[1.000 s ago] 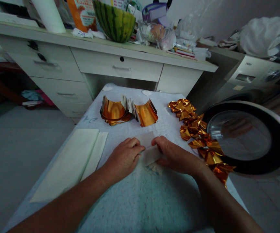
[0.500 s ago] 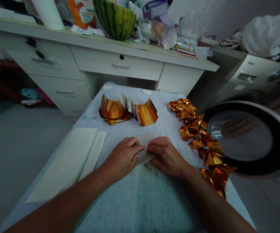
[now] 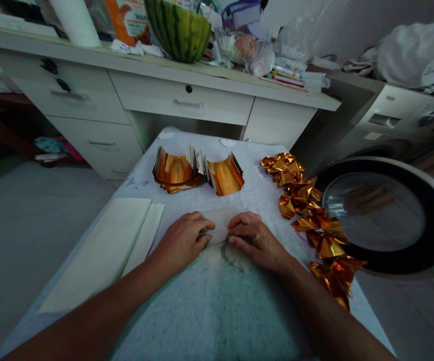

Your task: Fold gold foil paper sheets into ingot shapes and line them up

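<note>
A small whitish sheet of paper [image 3: 219, 224] lies on the cloth-covered table between my hands. My left hand [image 3: 187, 238] holds its left edge, thumb and fingers bent around it. At the right edge, my right hand [image 3: 256, 239] pinches the paper near its lower corner. Beyond the hands stand two curved stacks of gold foil sheets, the left stack [image 3: 174, 169] and the right stack [image 3: 225, 174]. To the left lies a pile of pale folded paper [image 3: 104, 245]. Several crumpled, folded gold pieces [image 3: 299, 196] run along the table's right side.
Behind the table [image 3: 254, 326] is a white desk [image 3: 217, 103] with drawers, bearing half a watermelon [image 3: 179, 32], an orange bag [image 3: 128, 22] and plastic bags. At the right, a washing machine's round open door [image 3: 386, 215] stands close to the table edge.
My left hand has shifted slightly left, and its thumb and fingertips are further apart. More of the paper shows between the hands. The right fingers have loosened a little.
</note>
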`<state>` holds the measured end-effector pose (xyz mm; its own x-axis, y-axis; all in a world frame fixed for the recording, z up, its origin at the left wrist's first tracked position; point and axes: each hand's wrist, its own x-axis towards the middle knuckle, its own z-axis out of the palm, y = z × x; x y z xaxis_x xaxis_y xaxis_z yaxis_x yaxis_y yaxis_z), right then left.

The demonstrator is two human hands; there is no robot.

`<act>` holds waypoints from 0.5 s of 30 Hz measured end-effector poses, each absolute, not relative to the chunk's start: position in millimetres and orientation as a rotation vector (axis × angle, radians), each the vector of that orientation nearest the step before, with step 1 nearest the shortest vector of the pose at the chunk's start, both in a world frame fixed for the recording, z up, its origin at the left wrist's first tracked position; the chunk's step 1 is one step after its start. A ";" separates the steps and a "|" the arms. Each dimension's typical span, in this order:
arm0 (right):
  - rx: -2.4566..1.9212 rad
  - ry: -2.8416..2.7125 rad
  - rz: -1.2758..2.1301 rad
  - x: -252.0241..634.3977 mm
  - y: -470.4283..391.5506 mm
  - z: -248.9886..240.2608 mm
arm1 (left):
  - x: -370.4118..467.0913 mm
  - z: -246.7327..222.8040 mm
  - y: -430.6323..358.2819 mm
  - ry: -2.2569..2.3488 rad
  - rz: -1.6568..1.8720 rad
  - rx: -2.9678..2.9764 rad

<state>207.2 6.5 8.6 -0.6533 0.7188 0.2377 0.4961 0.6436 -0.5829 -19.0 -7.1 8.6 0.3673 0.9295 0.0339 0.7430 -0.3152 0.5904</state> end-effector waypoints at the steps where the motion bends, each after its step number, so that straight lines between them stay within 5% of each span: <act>1: -0.971 -2.399 0.672 206.0 6.6 8.4 | -20.0 8.7 -6.9 1.456 0.511 2.133; 15: -1.257 -2.190 0.633 185.1 10.3 2.1 | -26.5 22.7 -2.9 1.441 0.533 1.997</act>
<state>185.1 10.3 2.1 -0.4253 0.8795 0.2135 0.6302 0.4570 -0.6277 -26.5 -2.9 22.7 0.3258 0.9450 -0.0297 0.6986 -0.2195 0.6811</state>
